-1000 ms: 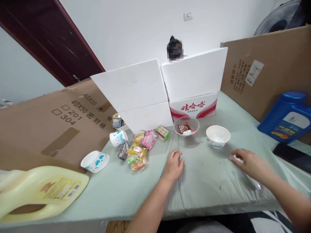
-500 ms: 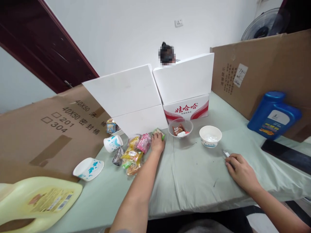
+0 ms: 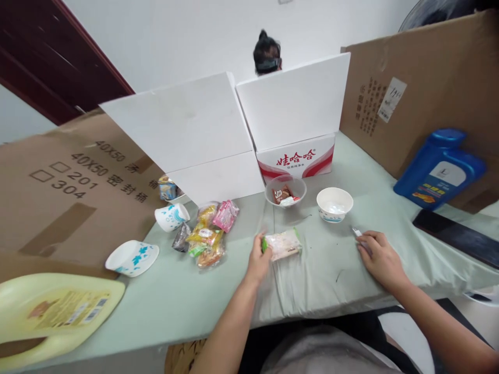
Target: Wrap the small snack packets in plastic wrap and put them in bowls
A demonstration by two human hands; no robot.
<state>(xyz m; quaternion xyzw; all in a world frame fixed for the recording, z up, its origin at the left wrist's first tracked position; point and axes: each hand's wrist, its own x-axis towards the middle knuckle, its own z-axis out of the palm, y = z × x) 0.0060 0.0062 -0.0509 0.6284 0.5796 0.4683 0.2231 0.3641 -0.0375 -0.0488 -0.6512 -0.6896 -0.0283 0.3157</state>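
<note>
My left hand (image 3: 260,254) pinches the left end of a snack packet (image 3: 284,244), clear with pale contents and green ends, in front of the clear plastic bowl (image 3: 277,200). Brown and red-white packets (image 3: 283,194) lie in that bowl. Resting on the cloth at the right, my right hand (image 3: 380,259) is closed round a small white tool with a metal tip (image 3: 356,231); its kind is unclear. Just beyond the tool stands a paper bowl (image 3: 334,212) with clear wrapping in it. A pile of wrapped snacks (image 3: 206,238) and a pink packet (image 3: 225,215) lie left of my left hand.
Two paper cups (image 3: 171,217) (image 3: 134,259) lie tipped at the left, near a yellow jug (image 3: 74,311). White box panels (image 3: 187,124) stand at the back, with a person's head (image 3: 267,52) beyond. A blue bottle (image 3: 438,171) and a black phone (image 3: 456,236) are at the right.
My left hand has lifted the green-ended packet from beside the pile and brought it right and nearer to me. My right hand keeps the white tool. The camera view has tilted down.
</note>
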